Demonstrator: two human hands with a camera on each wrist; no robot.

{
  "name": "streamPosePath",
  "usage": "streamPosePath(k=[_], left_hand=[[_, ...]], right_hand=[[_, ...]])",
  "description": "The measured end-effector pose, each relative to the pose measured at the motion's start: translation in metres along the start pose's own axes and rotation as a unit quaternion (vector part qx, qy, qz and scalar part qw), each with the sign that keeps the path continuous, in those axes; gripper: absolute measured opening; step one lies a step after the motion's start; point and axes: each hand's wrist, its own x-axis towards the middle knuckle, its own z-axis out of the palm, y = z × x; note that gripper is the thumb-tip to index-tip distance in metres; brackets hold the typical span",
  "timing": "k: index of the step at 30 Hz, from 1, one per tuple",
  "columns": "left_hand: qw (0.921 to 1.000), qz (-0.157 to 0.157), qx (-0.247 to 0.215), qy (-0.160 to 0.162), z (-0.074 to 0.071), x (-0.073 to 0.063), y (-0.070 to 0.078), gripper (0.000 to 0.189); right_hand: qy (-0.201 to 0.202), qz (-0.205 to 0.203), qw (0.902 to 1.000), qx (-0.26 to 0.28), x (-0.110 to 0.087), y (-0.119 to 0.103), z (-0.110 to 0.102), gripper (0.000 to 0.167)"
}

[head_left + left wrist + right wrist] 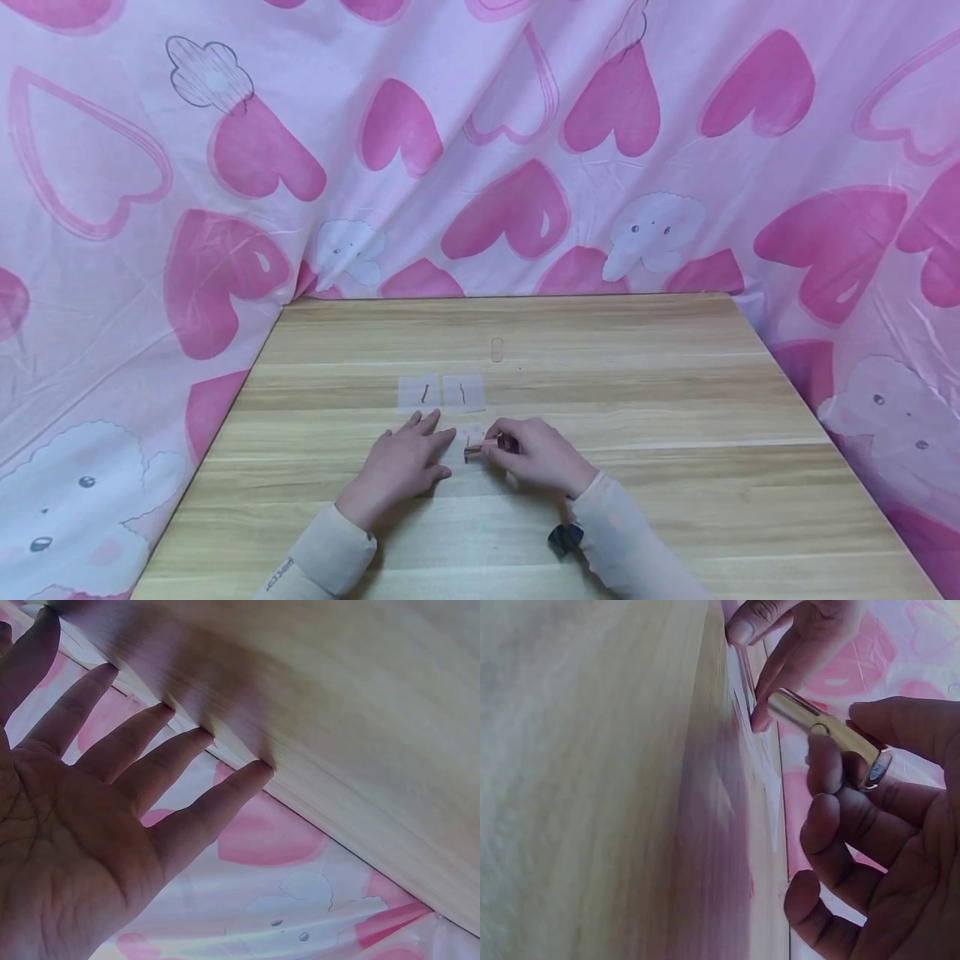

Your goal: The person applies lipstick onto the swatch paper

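Note:
My right hand (536, 454) pinches a slim gold lipstick tube (840, 735) between thumb and fingers. In the head view, the tube's far end overlaps a small white paper slip (472, 432) with reddish marks. Spread and palm down, my left hand (401, 458) has its fingertips on the tabletop, just left of that slip. The left wrist view shows those fingers (217, 802) straight, with tips at the wood surface. Beyond the hands lie a left paper square (408, 393) and a right paper square (474, 393), side by side, each with one short dark red stroke.
The wood-grain table (675, 375) reaches back to a pink curtain (480, 125) printed with hearts, which also hangs along both sides. A small clear rectangular piece (497, 350) lies behind the paper squares. A black device (565, 540) sits at my right wrist.

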Motion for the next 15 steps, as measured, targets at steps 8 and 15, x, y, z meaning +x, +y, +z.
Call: streamPosePath(k=[8,15], left_hand=[[1.0,0.003,0.0,0.007,-0.001,0.001,0.001,0.059],[0.9991,0.005,0.021,0.037,-0.014,0.002,0.005,0.065]], right_hand=[[0.049,0.014,0.9949,0.087,0.005,0.007,-0.006,0.021],[0.087,-0.002,0.9867,0.137,0.01,0.007,-0.013,0.018]])
